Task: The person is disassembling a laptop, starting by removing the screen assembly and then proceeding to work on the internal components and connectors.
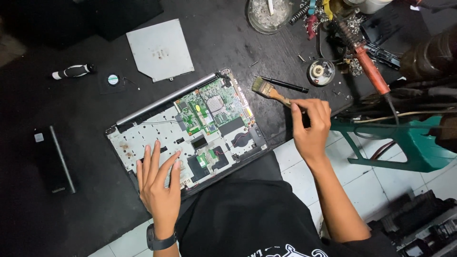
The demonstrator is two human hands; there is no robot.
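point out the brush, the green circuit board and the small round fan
brush (264, 89), head view, on the bristle end.
green circuit board (209, 107), head view, on its middle.
small round fan (113, 79), head view, on its hub.

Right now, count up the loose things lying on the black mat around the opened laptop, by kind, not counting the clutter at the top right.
Brush, held in the right hand: 1
Black pen: 1
Grey metal cover plate: 1
Small round fan: 1
Black and white screwdriver handle: 1
Black box: 1
Total: 6

Open black mat (95, 114) left of laptop (190, 128), cluttered tools (342, 43) crowding upper right
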